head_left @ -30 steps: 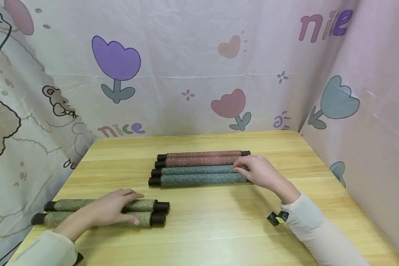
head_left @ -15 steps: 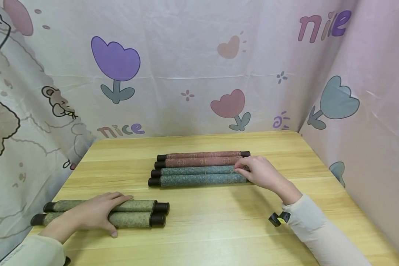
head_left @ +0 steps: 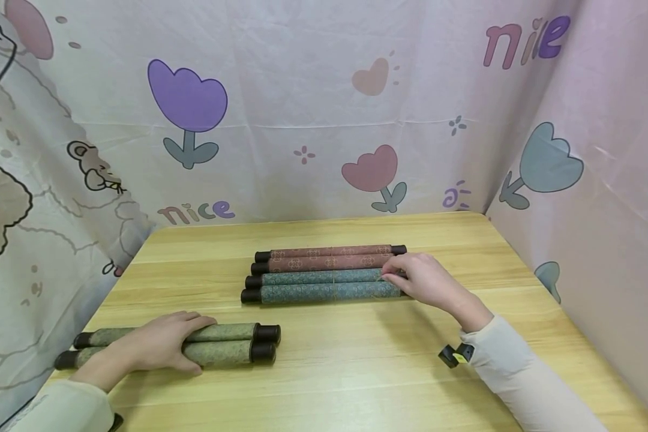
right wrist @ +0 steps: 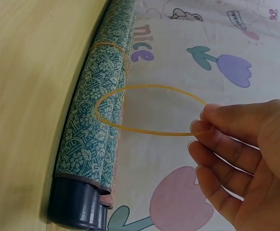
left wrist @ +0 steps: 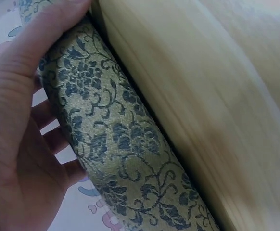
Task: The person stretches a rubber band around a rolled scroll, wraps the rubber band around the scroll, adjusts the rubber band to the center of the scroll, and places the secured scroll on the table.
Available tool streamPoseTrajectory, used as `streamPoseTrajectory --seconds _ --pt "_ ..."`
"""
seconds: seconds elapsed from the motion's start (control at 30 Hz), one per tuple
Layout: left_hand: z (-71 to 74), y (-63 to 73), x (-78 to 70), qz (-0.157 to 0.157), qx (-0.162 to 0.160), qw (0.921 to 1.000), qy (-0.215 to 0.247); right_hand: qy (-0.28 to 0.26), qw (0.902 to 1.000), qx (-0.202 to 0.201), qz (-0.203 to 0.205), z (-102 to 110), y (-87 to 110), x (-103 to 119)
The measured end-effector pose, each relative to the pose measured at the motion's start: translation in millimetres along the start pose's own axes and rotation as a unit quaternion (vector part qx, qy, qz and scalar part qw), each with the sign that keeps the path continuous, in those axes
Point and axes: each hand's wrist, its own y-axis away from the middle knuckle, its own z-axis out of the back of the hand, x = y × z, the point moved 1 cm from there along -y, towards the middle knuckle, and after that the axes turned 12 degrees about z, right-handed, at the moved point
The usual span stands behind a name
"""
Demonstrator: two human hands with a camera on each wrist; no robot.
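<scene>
My left hand (head_left: 162, 342) grips a pair of green patterned scrolls (head_left: 224, 353) with dark end knobs, lying side by side at the table's front left. Its thumb lies along the near side and the fingers reach over to the far side; the left wrist view shows the brocade (left wrist: 125, 130) close up. Between thumb and index finger my right hand (head_left: 423, 281) pinches a yellow rubber band (right wrist: 154, 133), held as an open loop above the right end of two teal scrolls (head_left: 324, 292). Another band (right wrist: 110, 44) circles the teal pair.
Two red scrolls (head_left: 324, 262) lie just behind the teal pair, parallel to it. The wooden table (head_left: 345, 372) is enclosed by a printed curtain (head_left: 281, 174) at the back and both sides.
My left hand has drawn back leftward along the green scrolls and its thumb has closed against their near side. The green scrolls have shifted slightly right. The right hand has barely moved.
</scene>
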Motion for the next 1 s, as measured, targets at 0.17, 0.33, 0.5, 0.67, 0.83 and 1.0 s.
streamPoseTrajectory --seconds 0.17,0.33,0.5,0.67,0.83,1.0 --pt "-0.7 -5.3 -7.4 -0.009 -0.005 0.9999 0.006 0.000 1.0000 0.003 0.006 0 1.2 0" --pt "-2.5 -12.8 -15.1 -0.008 -0.009 0.9999 0.012 -0.005 0.9999 0.004 0.010 1 2.0 1" --pt "-1.2 -20.8 -24.6 -0.014 -0.034 0.9993 0.007 -0.007 0.9999 0.005 0.012 2 2.1 2" --pt "2.3 -28.1 -33.8 -0.011 -0.049 0.9987 0.012 -0.011 0.9997 0.010 0.018 4 3.1 3" --pt "4.5 -36.3 -42.6 -0.006 -0.064 0.9978 0.013 -0.019 0.9993 0.012 0.031 6 3.9 4" --pt "7.2 -47.5 -51.2 -0.013 -0.079 0.9968 0.006 -0.023 0.9988 0.014 0.041 9 3.4 5"
